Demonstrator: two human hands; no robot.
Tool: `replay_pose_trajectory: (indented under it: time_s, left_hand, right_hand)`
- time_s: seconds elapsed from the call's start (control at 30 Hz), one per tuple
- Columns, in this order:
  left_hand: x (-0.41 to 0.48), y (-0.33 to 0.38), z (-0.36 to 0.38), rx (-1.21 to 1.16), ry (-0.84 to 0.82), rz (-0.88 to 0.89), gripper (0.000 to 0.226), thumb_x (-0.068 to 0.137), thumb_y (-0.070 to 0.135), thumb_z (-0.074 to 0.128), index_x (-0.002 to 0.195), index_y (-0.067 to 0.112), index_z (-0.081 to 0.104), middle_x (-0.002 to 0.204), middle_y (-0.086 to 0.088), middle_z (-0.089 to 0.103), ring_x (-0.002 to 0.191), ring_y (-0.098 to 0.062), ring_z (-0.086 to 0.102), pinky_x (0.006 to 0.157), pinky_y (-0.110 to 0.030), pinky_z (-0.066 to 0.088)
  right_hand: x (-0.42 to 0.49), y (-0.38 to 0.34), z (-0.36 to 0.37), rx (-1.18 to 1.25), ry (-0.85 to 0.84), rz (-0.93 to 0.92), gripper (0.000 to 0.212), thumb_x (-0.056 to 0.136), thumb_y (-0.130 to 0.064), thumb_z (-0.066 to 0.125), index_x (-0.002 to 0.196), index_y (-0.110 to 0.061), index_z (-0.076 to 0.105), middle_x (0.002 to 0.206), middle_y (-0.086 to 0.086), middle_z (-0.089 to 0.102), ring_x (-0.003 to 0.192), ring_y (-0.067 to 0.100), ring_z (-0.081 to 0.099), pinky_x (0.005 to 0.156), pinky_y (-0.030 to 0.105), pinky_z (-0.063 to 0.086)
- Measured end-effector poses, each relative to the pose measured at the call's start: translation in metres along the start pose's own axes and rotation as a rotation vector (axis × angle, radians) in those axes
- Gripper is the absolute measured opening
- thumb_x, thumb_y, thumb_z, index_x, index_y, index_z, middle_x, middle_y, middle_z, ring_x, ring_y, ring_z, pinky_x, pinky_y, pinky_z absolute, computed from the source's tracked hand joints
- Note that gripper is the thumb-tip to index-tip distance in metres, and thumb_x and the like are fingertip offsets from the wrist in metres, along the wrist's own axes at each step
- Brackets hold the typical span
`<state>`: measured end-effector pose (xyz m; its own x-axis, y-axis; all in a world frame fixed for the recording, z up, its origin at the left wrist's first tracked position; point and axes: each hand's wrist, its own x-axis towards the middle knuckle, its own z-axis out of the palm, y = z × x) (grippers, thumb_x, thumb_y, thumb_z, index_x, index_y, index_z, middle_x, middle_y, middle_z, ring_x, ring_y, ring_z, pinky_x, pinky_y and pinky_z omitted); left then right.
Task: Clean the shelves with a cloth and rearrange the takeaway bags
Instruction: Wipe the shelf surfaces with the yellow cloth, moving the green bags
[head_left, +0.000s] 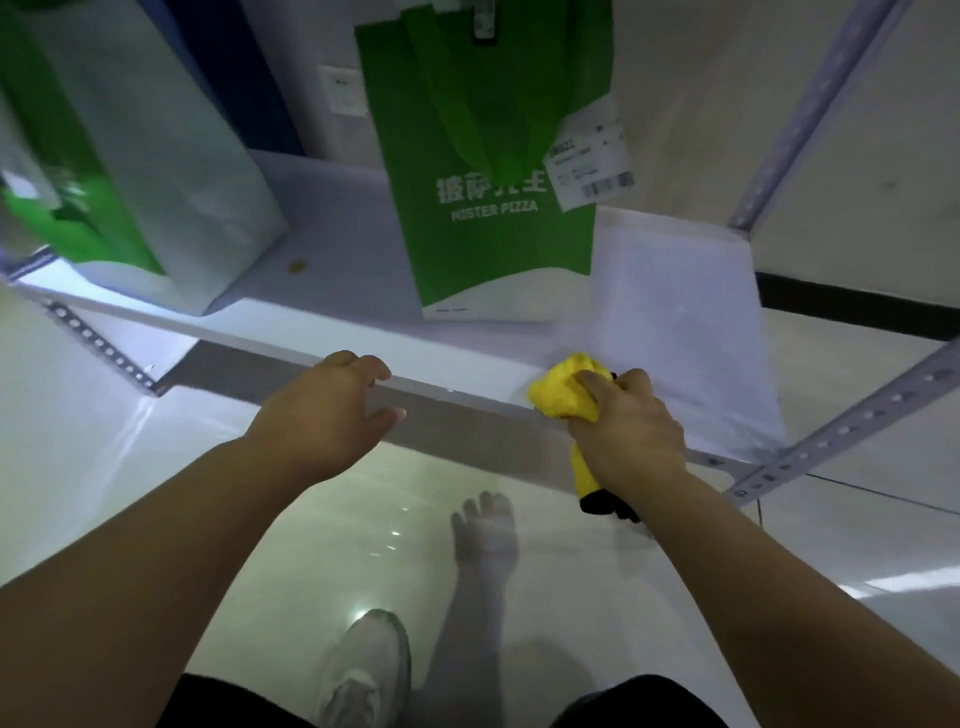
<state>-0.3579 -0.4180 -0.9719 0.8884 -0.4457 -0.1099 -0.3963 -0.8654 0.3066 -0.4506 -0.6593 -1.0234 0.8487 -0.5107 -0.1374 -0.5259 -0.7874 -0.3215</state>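
Note:
A white shelf board (332, 244) runs across the view. A green and white "Mister Pizza" takeaway bag (493, 171) stands upright at its middle, with a white receipt (589, 166) stuck to its right side. A second green and white bag (156, 171) stands at the left. My right hand (631, 428) is shut on a bunched yellow cloth (563, 389) with a black edge, pressed on the shelf's front right edge. My left hand (327, 410) rests with fingers spread on the shelf's front lip, holding nothing.
Perforated grey metal uprights (810, 119) and braces (852, 423) frame the shelf at right, another brace (98, 345) at left. A small brown spot (297, 266) lies on the shelf between the bags. Below is glossy floor with my white shoe (366, 670).

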Motion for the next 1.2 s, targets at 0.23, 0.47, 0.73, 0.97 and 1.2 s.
replay_pose_trajectory:
  time_s: [0.23,0.47,0.73,0.97,1.2]
  left_hand:
    - [-0.021,-0.037,-0.036,0.097,0.044,-0.074,0.043,0.085,0.041,0.06,0.123,0.022,0.054,0.12,0.001,0.055,0.109,-0.02,0.055,0.088,-0.036,0.047]
    - [0.001,-0.095,-0.032,0.094,0.082,-0.103,0.043,0.086,0.039,0.059,0.124,0.018,0.055,0.123,-0.001,0.056,0.108,-0.022,0.055,0.087,-0.037,0.048]
    - [0.068,-0.147,-0.04,0.091,0.052,0.035,0.041,0.09,0.031,0.056,0.128,0.017,0.053,0.127,-0.003,0.053,0.113,-0.025,0.05,0.088,-0.039,0.047]
    - [0.122,-0.183,-0.034,0.126,-0.057,0.103,0.046,0.084,0.037,0.063,0.124,0.015,0.054,0.127,-0.001,0.05,0.12,-0.021,0.045,0.093,-0.03,0.039]
    - [0.145,-0.2,-0.03,0.142,-0.177,0.114,0.043,0.087,0.04,0.059,0.123,0.018,0.056,0.134,0.003,0.045,0.121,-0.017,0.046,0.095,-0.027,0.042]
  right_hand:
    - [0.0,-0.068,0.002,0.216,-0.025,-0.202,0.056,0.087,-0.04,0.056,0.139,-0.039,0.036,0.129,0.004,0.037,0.109,0.033,0.051,0.092,0.046,0.045]
    - [0.01,-0.124,0.021,0.226,-0.069,-0.286,0.06,0.088,-0.042,0.055,0.142,-0.041,0.029,0.134,0.001,0.035,0.113,0.03,0.049,0.093,0.044,0.044]
    - [0.054,-0.202,0.048,0.188,-0.051,-0.27,0.05,0.088,-0.044,0.055,0.133,-0.049,0.035,0.138,0.002,0.033,0.117,0.032,0.046,0.098,0.045,0.041]
    - [0.111,-0.278,0.097,-0.143,-0.048,-0.288,0.043,0.091,-0.058,0.039,0.133,-0.057,0.029,0.147,0.002,0.021,0.114,0.037,0.036,0.096,0.048,0.033]
    - [0.173,-0.314,0.111,-0.202,0.003,-0.232,0.043,0.096,-0.05,0.033,0.136,-0.059,0.021,0.156,-0.002,0.004,0.124,0.034,0.026,0.097,0.047,0.024]
